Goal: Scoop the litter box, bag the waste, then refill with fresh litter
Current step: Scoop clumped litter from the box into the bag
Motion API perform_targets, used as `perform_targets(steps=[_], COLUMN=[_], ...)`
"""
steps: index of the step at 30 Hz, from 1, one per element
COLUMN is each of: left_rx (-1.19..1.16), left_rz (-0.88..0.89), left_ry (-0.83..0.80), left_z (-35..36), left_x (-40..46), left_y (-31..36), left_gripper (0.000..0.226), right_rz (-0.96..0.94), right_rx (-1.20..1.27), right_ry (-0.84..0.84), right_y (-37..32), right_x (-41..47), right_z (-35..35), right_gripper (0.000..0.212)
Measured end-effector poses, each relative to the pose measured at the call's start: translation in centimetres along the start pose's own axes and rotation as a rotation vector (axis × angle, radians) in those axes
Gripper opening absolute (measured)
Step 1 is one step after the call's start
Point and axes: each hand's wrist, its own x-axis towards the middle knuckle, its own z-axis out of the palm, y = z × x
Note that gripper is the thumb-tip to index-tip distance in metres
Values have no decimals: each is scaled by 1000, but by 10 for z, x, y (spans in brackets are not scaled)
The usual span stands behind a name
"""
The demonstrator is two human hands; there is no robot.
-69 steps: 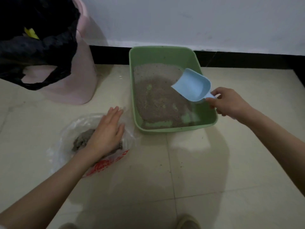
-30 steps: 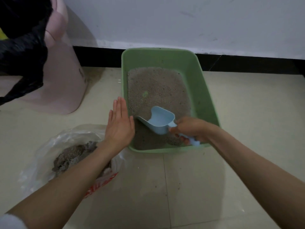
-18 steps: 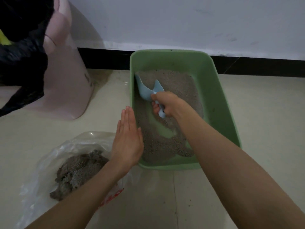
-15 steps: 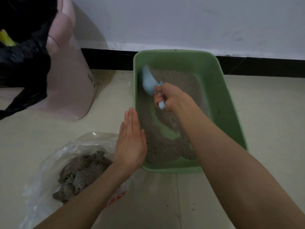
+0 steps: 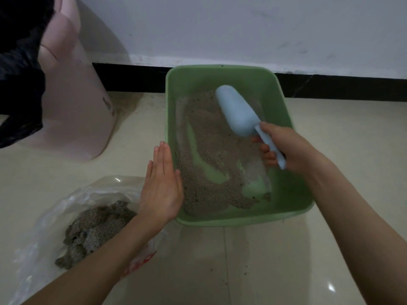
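Observation:
A green litter box [image 5: 284,102] sits on the floor by the wall, holding grey litter [image 5: 207,150] with bare green patches showing through. My right hand [image 5: 286,148] grips the handle of a light blue scoop [image 5: 236,113], whose bowl faces down over the far right part of the litter. My left hand [image 5: 161,186] is flat with fingers straight and together, resting against the box's near left wall. To its left lies a clear plastic bag [image 5: 50,219] holding a heap of scooped grey waste [image 5: 94,230].
A pink bin [image 5: 74,102] with a black liner [image 5: 19,69] hanging over its rim stands at the back left. The white wall with a black baseboard [image 5: 343,86] runs behind the box. Pale floor tiles [image 5: 253,265] lie in front.
My right hand has swung the scoop from the box's far left corner to the far right side, turning the bowl face down. My left hand stays by the box wall.

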Motion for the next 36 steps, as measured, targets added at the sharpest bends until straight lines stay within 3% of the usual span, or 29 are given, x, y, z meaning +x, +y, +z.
perform_targets(steps=[5, 9, 14, 18, 28, 32, 36], left_rx=[13, 5, -6, -11, -25, -30, -23], left_rz=[-20, -25, -19, -9, 9, 4, -19], left_ry=[-5, 7, 18, 38, 31, 26, 8], left_z=[1, 2, 3, 5, 8, 7, 6], left_x=[1, 1, 1, 1, 0, 0, 1], left_y=[1, 1, 0, 0, 0, -1, 0], left_gripper=[59, 59, 59, 58, 58, 59, 60], right_rz=[-217, -312, -354, -399, -464, -578, -633], right_rx=[-819, -1147, -1577, -1738, -1642, -1803, -2024], right_ry=[274, 424, 567, 466, 251, 120, -39], right_y=[-15, -23, -43, -47, -51, -38, -36], right_x=[4, 15, 30, 50, 50, 39, 17], right_z=[-11, -13, 5, 28, 36, 51, 49], right_gripper=[25, 27, 14, 25, 24, 29, 20])
